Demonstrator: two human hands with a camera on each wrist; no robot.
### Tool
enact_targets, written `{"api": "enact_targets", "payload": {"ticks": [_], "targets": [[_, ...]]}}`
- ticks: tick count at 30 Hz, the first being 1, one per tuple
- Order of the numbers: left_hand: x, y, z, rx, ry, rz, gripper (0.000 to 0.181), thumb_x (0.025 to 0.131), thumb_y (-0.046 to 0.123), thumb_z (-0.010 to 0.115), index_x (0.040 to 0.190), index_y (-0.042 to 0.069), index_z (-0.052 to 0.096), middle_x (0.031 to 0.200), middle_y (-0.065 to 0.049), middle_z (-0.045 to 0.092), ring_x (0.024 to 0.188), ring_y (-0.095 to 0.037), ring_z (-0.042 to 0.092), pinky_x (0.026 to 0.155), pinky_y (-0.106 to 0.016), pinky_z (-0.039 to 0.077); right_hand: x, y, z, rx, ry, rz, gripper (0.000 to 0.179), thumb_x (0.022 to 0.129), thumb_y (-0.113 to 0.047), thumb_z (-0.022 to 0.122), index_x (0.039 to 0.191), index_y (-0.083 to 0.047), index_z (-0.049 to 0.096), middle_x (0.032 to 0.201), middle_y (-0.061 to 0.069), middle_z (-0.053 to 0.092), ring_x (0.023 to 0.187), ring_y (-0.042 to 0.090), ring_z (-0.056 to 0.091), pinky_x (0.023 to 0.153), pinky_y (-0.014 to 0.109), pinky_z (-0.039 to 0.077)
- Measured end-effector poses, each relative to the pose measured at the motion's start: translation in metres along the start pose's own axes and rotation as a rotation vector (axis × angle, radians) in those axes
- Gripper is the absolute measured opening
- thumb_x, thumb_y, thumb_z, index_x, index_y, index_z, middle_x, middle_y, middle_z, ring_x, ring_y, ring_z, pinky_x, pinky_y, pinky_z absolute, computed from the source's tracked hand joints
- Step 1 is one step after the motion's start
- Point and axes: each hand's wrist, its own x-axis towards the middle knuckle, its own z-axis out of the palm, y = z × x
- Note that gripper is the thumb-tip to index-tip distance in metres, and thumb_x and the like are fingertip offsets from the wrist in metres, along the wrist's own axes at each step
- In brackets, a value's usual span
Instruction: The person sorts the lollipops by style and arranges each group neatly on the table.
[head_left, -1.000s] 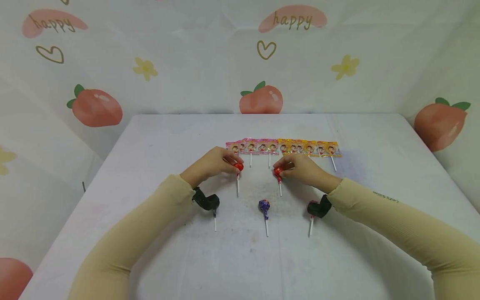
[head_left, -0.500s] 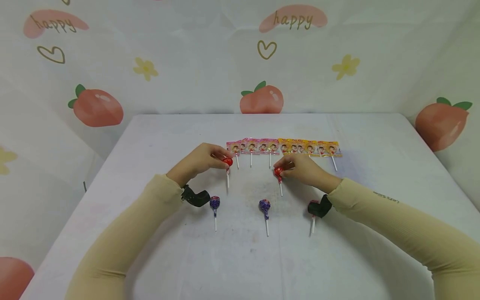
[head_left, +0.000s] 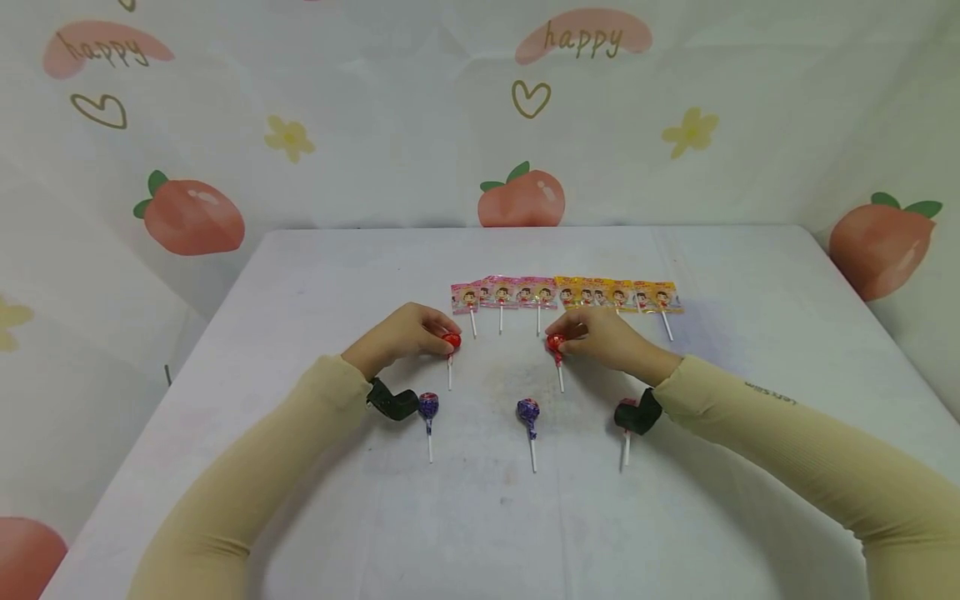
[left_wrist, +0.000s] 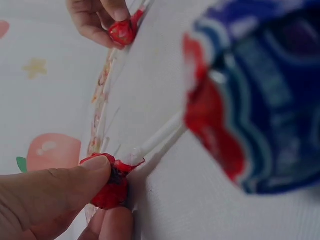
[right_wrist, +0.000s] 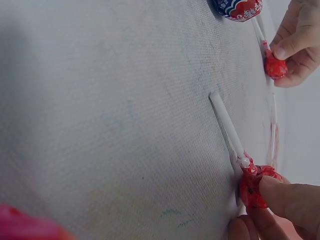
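Note:
My left hand [head_left: 408,335] pinches the red wrapped head of a lollipop [left_wrist: 112,187] between thumb and fingers; its white stick points toward me. On the other side, my right hand [head_left: 600,340] pinches a second red lollipop [right_wrist: 252,190] by its head, its stick also toward me. Nearer to me lie a purple lollipop [head_left: 428,406] by the left wrist and another purple lollipop [head_left: 528,411] in the middle. A pinkish lollipop [head_left: 626,446] lies at the right, its head mostly hidden by the black wrist camera [head_left: 639,412].
Behind the hands runs a row of flat lollipops in pink wrappers [head_left: 517,292] and yellow wrappers [head_left: 600,293], sticks toward me. They lie on a white table [head_left: 450,533]. A printed white backdrop [head_left: 412,100] stands behind its far edge.
The left hand has moved left with its red lollipop, rising away and then coming back nearer, uncovering the leftmost pink-wrapped lollipop. The right hand has stayed in place.

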Motion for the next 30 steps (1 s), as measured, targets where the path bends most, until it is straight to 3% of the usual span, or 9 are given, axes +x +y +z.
{"api": "enact_targets", "payload": {"ticks": [30], "targets": [[0.0053, -0.0012, 0.0007, 0.004, -0.018, -0.005, 0.028, 0.083, 0.015, 0.076, 0.110, 0.009, 0.072, 0.095, -0.003, 0.063, 0.087, -0.016, 0.049, 0.073, -0.024, 0.042, -0.0002, -0.0048, 0.0003, -0.009, -0.022, 0.028, 0.024, 0.090, -0.007, 0.067, 0.113, -0.006, 0.069, 0.114, 0.012, 0.068, 0.109, 0.027, 0.061, 0.097, 0.044, 0.047]]}}
